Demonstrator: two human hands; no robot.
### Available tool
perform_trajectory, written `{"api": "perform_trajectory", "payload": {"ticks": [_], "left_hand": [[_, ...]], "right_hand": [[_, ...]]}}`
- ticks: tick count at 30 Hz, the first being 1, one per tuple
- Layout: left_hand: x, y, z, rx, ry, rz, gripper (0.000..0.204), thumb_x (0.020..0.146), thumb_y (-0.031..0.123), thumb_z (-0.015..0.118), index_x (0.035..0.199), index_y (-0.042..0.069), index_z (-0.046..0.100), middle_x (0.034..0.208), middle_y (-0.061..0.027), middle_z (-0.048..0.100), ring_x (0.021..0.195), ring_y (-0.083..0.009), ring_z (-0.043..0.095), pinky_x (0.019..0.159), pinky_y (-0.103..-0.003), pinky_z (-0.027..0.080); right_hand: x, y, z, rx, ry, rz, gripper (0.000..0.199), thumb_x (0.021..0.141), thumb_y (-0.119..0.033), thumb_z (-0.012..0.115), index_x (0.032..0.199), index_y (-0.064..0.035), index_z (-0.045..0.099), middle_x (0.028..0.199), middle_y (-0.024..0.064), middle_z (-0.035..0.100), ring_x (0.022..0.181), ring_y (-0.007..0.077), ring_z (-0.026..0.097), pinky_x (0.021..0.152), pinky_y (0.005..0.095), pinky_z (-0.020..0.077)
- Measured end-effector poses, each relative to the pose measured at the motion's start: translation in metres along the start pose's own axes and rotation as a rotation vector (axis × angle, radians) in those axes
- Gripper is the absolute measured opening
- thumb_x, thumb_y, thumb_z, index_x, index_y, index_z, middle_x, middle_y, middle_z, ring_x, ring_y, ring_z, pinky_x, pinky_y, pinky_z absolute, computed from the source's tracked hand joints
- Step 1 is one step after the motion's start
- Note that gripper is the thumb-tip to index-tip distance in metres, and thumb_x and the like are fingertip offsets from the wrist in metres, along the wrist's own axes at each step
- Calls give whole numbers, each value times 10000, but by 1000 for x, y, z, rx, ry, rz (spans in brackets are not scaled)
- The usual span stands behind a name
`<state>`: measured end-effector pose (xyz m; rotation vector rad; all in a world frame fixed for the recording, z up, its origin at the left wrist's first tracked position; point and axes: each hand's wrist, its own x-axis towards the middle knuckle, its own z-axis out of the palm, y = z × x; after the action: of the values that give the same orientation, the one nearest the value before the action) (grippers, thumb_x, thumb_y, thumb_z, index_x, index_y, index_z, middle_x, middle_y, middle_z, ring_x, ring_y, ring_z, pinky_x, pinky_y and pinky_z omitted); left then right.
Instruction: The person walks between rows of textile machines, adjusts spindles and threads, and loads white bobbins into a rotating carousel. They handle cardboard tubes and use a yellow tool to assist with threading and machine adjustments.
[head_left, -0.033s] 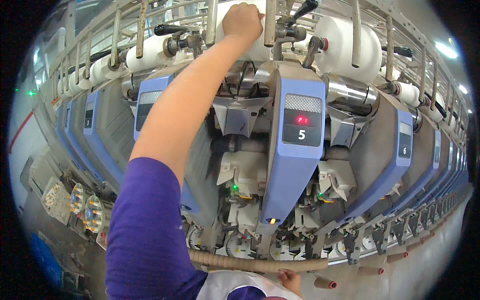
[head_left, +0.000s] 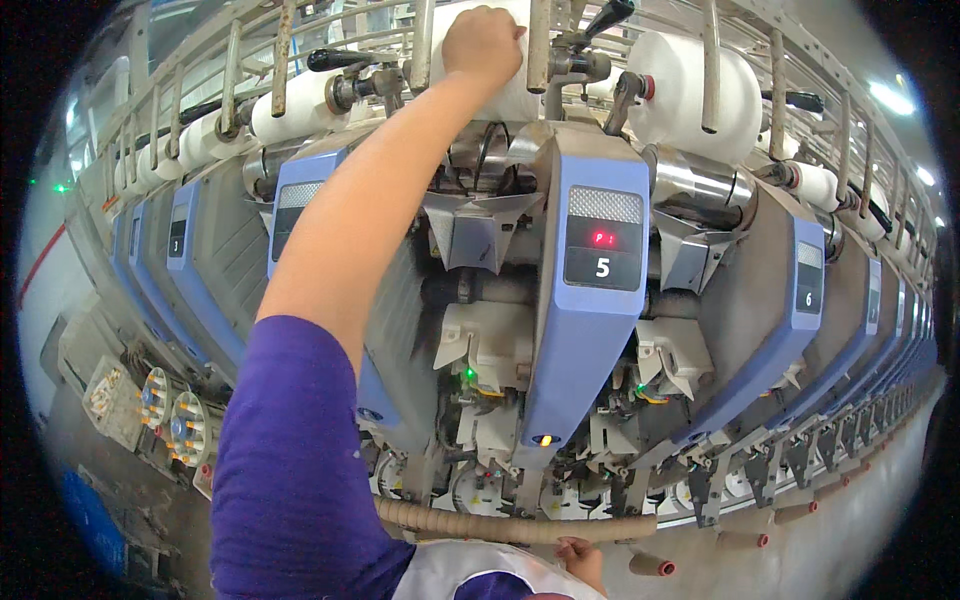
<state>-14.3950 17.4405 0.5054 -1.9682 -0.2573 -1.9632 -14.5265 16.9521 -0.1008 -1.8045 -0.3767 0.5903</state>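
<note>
left hand [head_left: 482,42] grips the far white wound yarn package [head_left: 505,90] (soft, bulky, likely light); right hand's [head_left: 580,556] grip unclear.

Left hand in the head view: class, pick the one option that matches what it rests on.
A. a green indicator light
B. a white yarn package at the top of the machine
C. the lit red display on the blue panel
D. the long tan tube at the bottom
B: the left hand, arm raised, rests on the white yarn package at the machine's top, well above the blue panel; the tan tube lies low, by the right hand.
</note>
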Motion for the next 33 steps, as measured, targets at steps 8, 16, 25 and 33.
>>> {"api": "perform_trajectory", "payload": {"ticks": [8, 16, 25, 33], "left_hand": [[-76, 34, -62, -1252, -217, -842, 221, 961, 190, 425, 832, 28, 499, 680, -51, 526, 646, -143, 507, 613, -289, 423], [-241, 73, -153, -1164, -510, -1045, 148, 931, 183, 503, 1001, 53, 490, 704, -27, 511, 667, -115, 506, 617, -258, 423], [-504, 98, -311, -1032, -1362, -1619, 202, 860, 84, 542, 1047, 19, 506, 899, -71, 619, 816, -158, 593, 732, -303, 473], [-579, 86, -439, -758, -2142, -436, 248, 838, 283, 508, 928, 74, 606, 927, -178, 630, 861, -364, 602, 734, -449, 476]], "right_hand": [[-3, -20, 6, -137, -66, -8, 182, 874, -91, 547, 952, 42, 644, 726, 101, 668, 650, 136, 639, 602, 260, 503], [-8, -68, 19, -155, -125, 85, 269, 862, -266, 587, 908, -12, 665, 684, 94, 663, 624, 148, 634, 588, 296, 491], [-1, -73, 16, -288, -54, 10, 160, 870, -123, 561, 896, 15, 638, 733, 86, 655, 696, 105, 604, 664, 275, 489], [57, -109, 23, -143, 8, -82, 264, 908, -194, 548, 1035, 27, 617, 773, 66, 659, 712, 90, 604, 672, 240, 488]]}}
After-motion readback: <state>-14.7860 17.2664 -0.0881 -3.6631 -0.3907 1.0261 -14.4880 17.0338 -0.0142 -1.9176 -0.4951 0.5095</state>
